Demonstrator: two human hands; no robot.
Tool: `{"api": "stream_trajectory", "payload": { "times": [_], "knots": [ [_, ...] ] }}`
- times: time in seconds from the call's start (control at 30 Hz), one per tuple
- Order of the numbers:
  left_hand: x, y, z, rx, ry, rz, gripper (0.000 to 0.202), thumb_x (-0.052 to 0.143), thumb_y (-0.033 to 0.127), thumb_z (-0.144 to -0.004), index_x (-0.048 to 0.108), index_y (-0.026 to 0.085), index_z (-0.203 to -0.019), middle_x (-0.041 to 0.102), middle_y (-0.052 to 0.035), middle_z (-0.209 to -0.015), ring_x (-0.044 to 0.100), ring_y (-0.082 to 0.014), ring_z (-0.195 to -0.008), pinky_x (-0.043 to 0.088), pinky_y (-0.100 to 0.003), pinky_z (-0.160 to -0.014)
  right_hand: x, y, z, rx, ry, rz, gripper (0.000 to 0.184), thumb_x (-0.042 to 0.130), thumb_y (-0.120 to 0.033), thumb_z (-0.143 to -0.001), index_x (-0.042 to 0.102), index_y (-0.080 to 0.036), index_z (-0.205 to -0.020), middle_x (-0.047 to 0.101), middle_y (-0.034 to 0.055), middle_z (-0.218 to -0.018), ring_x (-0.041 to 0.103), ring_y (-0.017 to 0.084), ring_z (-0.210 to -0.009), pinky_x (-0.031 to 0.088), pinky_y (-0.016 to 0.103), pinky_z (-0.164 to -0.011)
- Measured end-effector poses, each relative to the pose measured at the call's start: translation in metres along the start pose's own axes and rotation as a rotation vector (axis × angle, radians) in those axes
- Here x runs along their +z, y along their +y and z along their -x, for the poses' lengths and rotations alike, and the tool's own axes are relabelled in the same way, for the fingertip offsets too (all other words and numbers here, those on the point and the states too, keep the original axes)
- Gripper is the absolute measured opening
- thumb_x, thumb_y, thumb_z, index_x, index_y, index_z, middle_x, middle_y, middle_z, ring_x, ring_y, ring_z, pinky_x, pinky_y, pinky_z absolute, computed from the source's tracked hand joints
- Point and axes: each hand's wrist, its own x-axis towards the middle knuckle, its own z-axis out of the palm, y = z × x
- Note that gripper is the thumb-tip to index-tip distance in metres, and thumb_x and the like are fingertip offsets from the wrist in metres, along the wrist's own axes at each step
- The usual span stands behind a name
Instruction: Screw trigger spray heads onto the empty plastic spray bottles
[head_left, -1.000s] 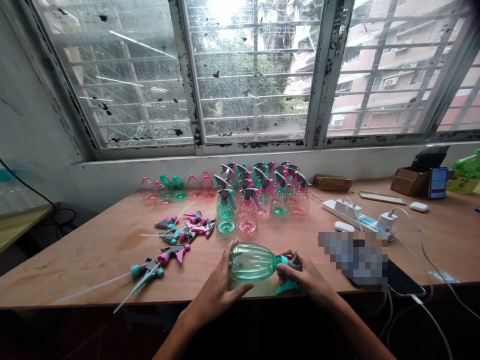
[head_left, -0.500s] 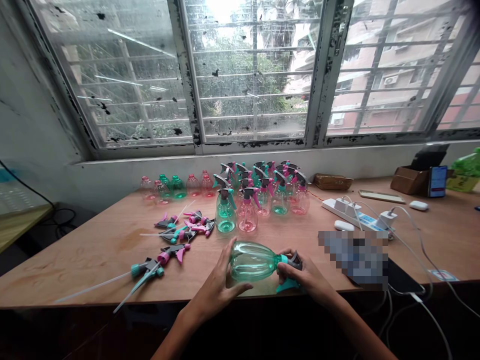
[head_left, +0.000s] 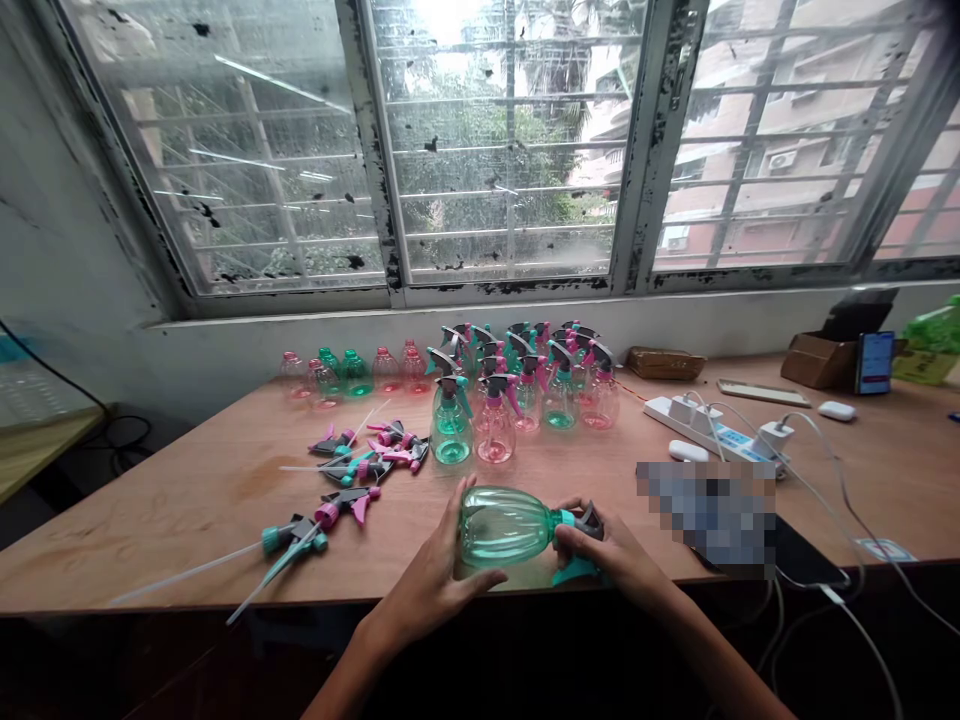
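A clear green spray bottle lies sideways between my hands near the table's front edge, its base to the left. My left hand cups the base, thumb along the near side. At the neck, my right hand grips the grey and teal spray head, fingers closed round it. Beyond them stand several green and pink bottles with spray heads fitted, among them a green one and a pink one in front. Loose trigger spray heads with thin tubes lie to the left.
Several bottles without heads stand at the back left. On the right are a white power strip with cables, a black phone, a brown packet and a cardboard box. A window runs behind the table.
Almost nothing differs. Both hands keep the same hold on the green spray bottle, which sits very slightly lower.
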Motion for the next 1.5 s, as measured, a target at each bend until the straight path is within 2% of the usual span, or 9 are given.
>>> {"api": "stream_trajectory", "payload": {
  "times": [0.07,0.23,0.5,0.73,0.87,1.07,1.3,1.37,1.5],
  "knots": [
    [0.002,-0.003,0.000,0.023,0.013,-0.009,0.105,0.073,0.034,-0.086,-0.003,0.034,-0.158,0.015,-0.0104,-0.167,0.021,-0.0356,-0.152,0.024,-0.056,-0.122,0.000,0.000,0.000,0.001,0.003,-0.009,0.041,0.078,-0.051,-0.082,0.060,-0.017,-0.100,0.072,0.0016,-0.072,0.069,0.019,-0.064,0.054,0.030,-0.063],
    [0.008,-0.009,0.000,0.024,-0.005,0.094,0.105,0.065,0.023,-0.091,-0.017,0.041,-0.154,0.013,-0.0131,-0.167,0.057,-0.0286,-0.130,0.046,-0.051,-0.110,-0.002,0.002,0.000,-0.006,-0.008,-0.009,0.040,0.078,-0.049,-0.083,0.061,-0.017,-0.099,0.072,0.0017,-0.073,0.069,0.019,-0.064,0.055,0.031,-0.064],
    [0.001,0.001,0.000,-0.009,0.004,-0.024,0.102,0.071,0.039,-0.088,-0.003,0.034,-0.158,0.008,-0.0102,-0.169,0.012,-0.0337,-0.154,0.017,-0.056,-0.124,-0.002,0.003,0.000,-0.005,-0.020,-0.001,0.038,0.077,-0.046,-0.085,0.060,-0.017,-0.102,0.072,0.0020,-0.074,0.070,0.020,-0.067,0.054,0.032,-0.065],
    [0.010,-0.011,0.000,0.046,0.049,-0.052,0.101,0.062,0.025,-0.093,-0.016,0.038,-0.155,0.016,-0.0138,-0.167,0.040,-0.0330,-0.144,0.038,-0.056,-0.115,-0.002,0.003,0.001,-0.014,-0.020,-0.002,0.037,0.077,-0.046,-0.085,0.060,-0.017,-0.100,0.072,0.0012,-0.073,0.069,0.019,-0.066,0.054,0.031,-0.065],
    [0.006,-0.003,0.000,0.017,0.024,-0.088,0.122,0.076,0.035,-0.083,-0.023,0.035,-0.154,0.016,-0.0143,-0.167,0.033,-0.0361,-0.147,0.034,-0.057,-0.117,-0.002,0.002,0.001,-0.003,-0.019,-0.012,0.038,0.078,-0.046,-0.084,0.059,-0.017,-0.099,0.071,0.0011,-0.073,0.069,0.020,-0.066,0.054,0.032,-0.065],
    [0.004,-0.002,0.000,0.036,0.025,-0.115,0.112,0.074,0.037,-0.086,-0.012,0.033,-0.157,0.013,-0.0139,-0.167,0.025,-0.0367,-0.150,0.030,-0.057,-0.119,0.000,0.000,-0.001,0.005,0.000,-0.041,0.041,0.078,-0.049,-0.082,0.058,-0.017,-0.098,0.071,0.0009,-0.072,0.068,0.019,-0.064,0.054,0.030,-0.063],
    [0.010,-0.013,0.000,0.032,0.027,0.000,0.106,0.068,0.026,-0.090,-0.015,0.042,-0.154,0.029,-0.0141,-0.161,0.063,-0.0278,-0.120,0.052,-0.050,-0.103,0.000,0.003,-0.001,0.004,-0.001,-0.048,0.041,0.079,-0.049,-0.081,0.057,-0.019,-0.097,0.070,0.0005,-0.072,0.069,0.020,-0.063,0.054,0.032,-0.063],
    [0.007,-0.009,0.000,0.021,0.010,-0.018,0.114,0.074,0.033,-0.086,-0.016,0.039,-0.155,0.024,-0.0149,-0.163,0.058,-0.0319,-0.127,0.047,-0.053,-0.108,0.000,0.003,0.000,-0.001,-0.001,-0.039,0.040,0.079,-0.049,-0.081,0.058,-0.019,-0.096,0.070,0.0006,-0.072,0.069,0.020,-0.063,0.054,0.032,-0.063],
    [0.001,0.001,0.000,0.028,0.019,-0.075,0.104,0.069,0.041,-0.089,-0.008,0.031,-0.158,0.014,-0.0136,-0.167,0.025,-0.0380,-0.150,0.026,-0.056,-0.121,0.000,0.003,-0.001,-0.002,-0.003,-0.033,0.041,0.079,-0.050,-0.081,0.058,-0.019,-0.097,0.071,0.0009,-0.072,0.069,0.021,-0.063,0.054,0.033,-0.064]
  ]
}}
